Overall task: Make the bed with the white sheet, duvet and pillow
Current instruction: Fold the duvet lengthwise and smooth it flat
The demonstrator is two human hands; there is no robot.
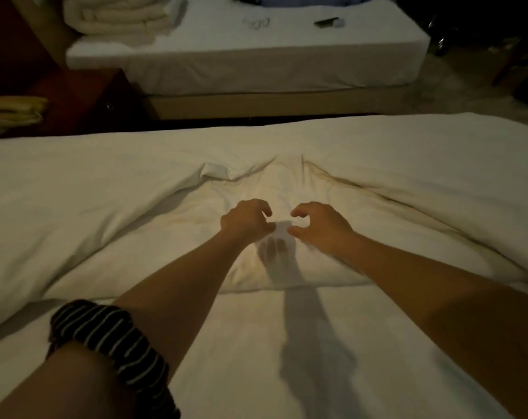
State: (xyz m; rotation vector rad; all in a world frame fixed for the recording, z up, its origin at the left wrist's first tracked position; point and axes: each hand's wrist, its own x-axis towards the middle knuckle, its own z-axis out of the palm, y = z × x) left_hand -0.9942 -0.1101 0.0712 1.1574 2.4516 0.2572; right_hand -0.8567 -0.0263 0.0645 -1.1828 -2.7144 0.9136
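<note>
Striped black-and-white band (111,343): sits round your left arm, closest to the lens.

White sheet (241,373): covers the near part of the bed, smooth, with the shadows of your arms falling across it.

Duvet (105,192): white, spread across the bed beyond the bare sheet. Its near edge is bunched into a thick roll below your hands, and deep creases fan out just past them.

Left hand (246,220): reaches over the middle of the duvet, fingers (264,208) curled like a claw.

Right hand (320,228): just beside the left, fingers (299,211) curled the same way. A small pale patch (282,226) shows between your two thumbs; you cannot tell whether either hand pinches it, as it is blurred.

Second bed (287,65): stands behind, white-covered, well apart from yours.

Folded cream bedding (120,19): stacked on its left end.

Glasses (258,22): lying on its top.

Dark flat object (326,22): near the glasses, to their right.

Dark red nightstand (75,98): between the beds, at left.
</note>
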